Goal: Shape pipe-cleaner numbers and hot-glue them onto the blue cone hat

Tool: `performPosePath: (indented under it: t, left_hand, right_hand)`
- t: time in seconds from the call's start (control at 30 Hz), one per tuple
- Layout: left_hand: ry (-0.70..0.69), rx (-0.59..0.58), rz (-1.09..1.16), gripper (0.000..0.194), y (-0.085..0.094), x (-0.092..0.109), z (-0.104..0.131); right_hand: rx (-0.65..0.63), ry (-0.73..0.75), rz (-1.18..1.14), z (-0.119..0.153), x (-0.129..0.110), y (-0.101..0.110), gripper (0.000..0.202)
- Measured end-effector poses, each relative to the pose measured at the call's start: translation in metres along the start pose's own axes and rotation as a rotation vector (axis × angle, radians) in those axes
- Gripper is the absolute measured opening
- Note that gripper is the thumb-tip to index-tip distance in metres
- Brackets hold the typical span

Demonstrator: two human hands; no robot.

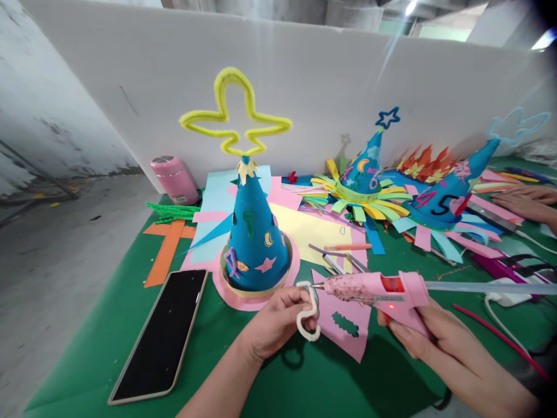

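Pinched in the fingers of my left hand (285, 319) is a white fuzzy pipe cleaner (310, 334) bent into a curvy S- or 3-like shape. My right hand (429, 337) is wrapped round the handle of a pink hot glue gun (374, 287) with its red light lit. A long clear glue stick (487, 287) sticks out of its back. The gun's nozzle is at the top of the pipe cleaner; whether they touch I cannot tell. Just behind my left hand stands a blue paper cone hat (256, 232), topped by a yellow pipe cleaner shape (237, 116).
A phone (161, 337) lies at left, near orange paper strips (164, 255) and a pink bottle (175, 180). Pink paper (343, 342) lies under the gun. Two more decorated hats (361, 171) stand at right. Another person's hands (526, 200) rest at the far right.
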State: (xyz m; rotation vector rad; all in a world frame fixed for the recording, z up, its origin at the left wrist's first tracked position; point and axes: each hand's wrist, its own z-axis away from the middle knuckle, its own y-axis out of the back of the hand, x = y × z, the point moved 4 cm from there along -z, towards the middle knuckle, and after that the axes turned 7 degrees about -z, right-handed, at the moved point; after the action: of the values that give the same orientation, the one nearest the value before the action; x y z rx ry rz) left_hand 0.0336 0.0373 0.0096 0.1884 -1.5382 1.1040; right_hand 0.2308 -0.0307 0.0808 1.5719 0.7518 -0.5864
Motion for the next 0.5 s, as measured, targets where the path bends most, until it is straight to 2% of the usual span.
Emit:
performPosePath:
  t: [0.07,0.13,0.37,0.5]
  left_hand:
    - [0.003,-0.001,-0.006,0.023,-0.001,0.001,0.0]
    - [0.009,0.001,-0.015,0.025,-0.001,0.001,0.0]
    - [0.018,0.01,-0.018,0.021,0.0,0.001,0.0]
    - [0.015,-0.002,-0.016,0.021,-0.002,0.001,0.0]
  right_hand:
    - [-0.115,0.0,-0.002,0.003,0.004,-0.004,0.022]
    - [-0.163,-0.017,-0.006,0.005,0.008,-0.005,0.022]
    - [-0.065,-0.101,-0.029,0.013,0.003,-0.005,0.026]
    - [-0.057,-0.095,-0.038,0.012,0.0,-0.005,0.028]
